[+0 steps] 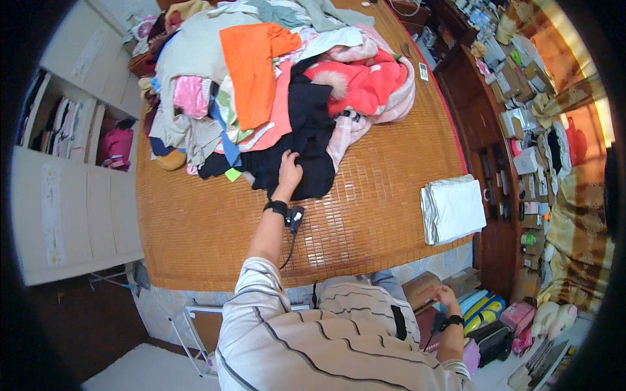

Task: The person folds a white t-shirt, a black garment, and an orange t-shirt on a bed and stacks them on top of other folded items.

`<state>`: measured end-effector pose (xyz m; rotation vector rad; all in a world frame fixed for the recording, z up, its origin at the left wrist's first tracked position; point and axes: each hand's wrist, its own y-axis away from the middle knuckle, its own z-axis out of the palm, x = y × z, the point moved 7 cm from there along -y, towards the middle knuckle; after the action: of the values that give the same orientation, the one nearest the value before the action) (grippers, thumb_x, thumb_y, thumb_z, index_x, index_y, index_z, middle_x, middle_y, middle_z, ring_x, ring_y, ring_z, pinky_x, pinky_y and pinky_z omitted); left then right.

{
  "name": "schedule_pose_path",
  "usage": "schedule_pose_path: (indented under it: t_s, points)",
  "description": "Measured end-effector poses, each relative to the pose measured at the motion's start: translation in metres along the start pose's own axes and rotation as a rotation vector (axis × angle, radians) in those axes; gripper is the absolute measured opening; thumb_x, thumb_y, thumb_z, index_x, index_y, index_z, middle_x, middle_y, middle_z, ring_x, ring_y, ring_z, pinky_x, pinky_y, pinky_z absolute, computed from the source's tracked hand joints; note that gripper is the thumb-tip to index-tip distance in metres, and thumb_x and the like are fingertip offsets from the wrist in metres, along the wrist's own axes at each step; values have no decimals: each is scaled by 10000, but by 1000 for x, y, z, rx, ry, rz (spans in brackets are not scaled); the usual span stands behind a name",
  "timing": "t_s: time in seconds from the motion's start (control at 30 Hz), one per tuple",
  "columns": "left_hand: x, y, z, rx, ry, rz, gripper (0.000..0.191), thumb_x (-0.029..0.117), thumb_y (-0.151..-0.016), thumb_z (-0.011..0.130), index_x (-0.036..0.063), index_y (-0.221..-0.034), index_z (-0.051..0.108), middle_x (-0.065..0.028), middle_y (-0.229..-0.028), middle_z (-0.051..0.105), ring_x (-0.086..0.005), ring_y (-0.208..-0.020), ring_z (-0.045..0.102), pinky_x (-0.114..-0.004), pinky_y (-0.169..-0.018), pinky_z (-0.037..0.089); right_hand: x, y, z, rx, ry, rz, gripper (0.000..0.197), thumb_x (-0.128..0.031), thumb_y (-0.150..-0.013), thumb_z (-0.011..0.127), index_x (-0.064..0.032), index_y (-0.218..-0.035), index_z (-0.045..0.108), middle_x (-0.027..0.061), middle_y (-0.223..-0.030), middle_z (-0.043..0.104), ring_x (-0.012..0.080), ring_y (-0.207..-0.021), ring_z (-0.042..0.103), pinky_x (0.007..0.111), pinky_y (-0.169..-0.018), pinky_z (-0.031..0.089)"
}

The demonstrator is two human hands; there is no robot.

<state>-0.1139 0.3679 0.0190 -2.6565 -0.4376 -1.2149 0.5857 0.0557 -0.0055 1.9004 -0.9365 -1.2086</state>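
My left hand (290,174) reaches forward onto a black garment (313,137) at the near edge of a large heap of clothes. Its fingers touch the cloth, but whether they pinch it is unclear. Right beside the black garment lie an orange garment (249,78), a coral one (279,105) and a red fleece piece (376,88) with a pale fluffy patch. My right hand (444,297) hangs low by my side, past the bed's near edge, its fingers loosely bent and nothing visible in them. Both wrists wear black straps with a small device.
A woven bamboo mat (205,229) covers the bed. Folded white cloth (455,210) is stacked at its right corner. White cabinets (73,205) stand on the left, crowded wooden shelves (489,127) on the right. Cardboard boxes (420,292) and bags sit on the floor near my right hand.
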Motion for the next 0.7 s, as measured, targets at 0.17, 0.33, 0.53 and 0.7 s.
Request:
schedule_pose_path:
  t_s: [0.17,0.33,0.53,0.7]
  points:
    - [8,-64,23,-24,-22,19,480,-16,-665,442,43,-1134,524,-177,-1302,374,-360,-1180,368,-377,-991,319,4,24,11,-10,100,102,154,-165,-805,529,-45,-898,555,44,-729,590,139,-578,550,256,-532,461]
    - [21,-88,36,-146,-420,-38,518,123,-660,553,103,-1178,536,-165,-1417,186,-371,-1177,332,-426,-967,327,2,44,10,13,109,86,226,-231,-819,550,-51,-955,560,49,-767,590,144,-612,559,267,-544,461]
    - [10,-96,44,-209,-446,-83,507,128,-667,562,-1,-1156,524,-185,-1403,204,-369,-1172,358,-400,-972,337,-33,58,11,32,95,93,192,-181,-808,560,-39,-937,557,41,-728,569,137,-591,535,266,-520,436]
    - [-10,-105,21,33,-117,3,483,111,-667,569,-27,-1128,526,-202,-1356,297,-334,-1170,383,-341,-967,336,-39,29,4,-36,118,-31,217,-169,-799,560,-36,-971,551,39,-755,584,140,-630,554,272,-561,460]
